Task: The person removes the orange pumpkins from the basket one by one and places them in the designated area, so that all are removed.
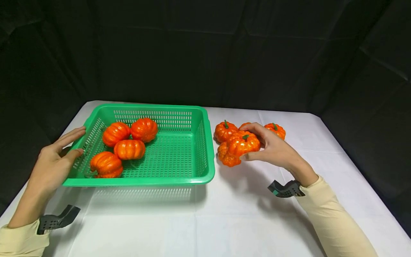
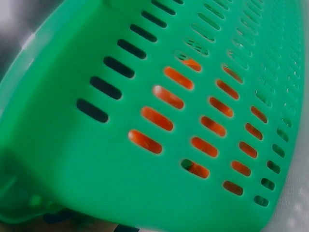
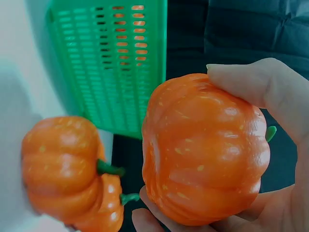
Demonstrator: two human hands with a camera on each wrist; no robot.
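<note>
A green slotted basket (image 1: 205, 142) sits on the white table and holds several small orange pumpkins (image 1: 129, 149). My left hand (image 1: 59, 153) lies with straight fingers against the basket's left wall (image 2: 120, 159). To the right of the basket lies a cluster of orange pumpkins (image 1: 224, 130). My right hand (image 1: 268, 144) grips one of them (image 1: 243, 143), thumb below and fingers over its top. The right wrist view shows that pumpkin (image 3: 205, 154) held close up, with two more pumpkins (image 3: 60, 164) beneath it.
A white cloth (image 1: 199, 221) covers the table. Black drapes close off the back and both sides. One more pumpkin (image 1: 276, 130) lies behind my right hand, near the cloth's far right part.
</note>
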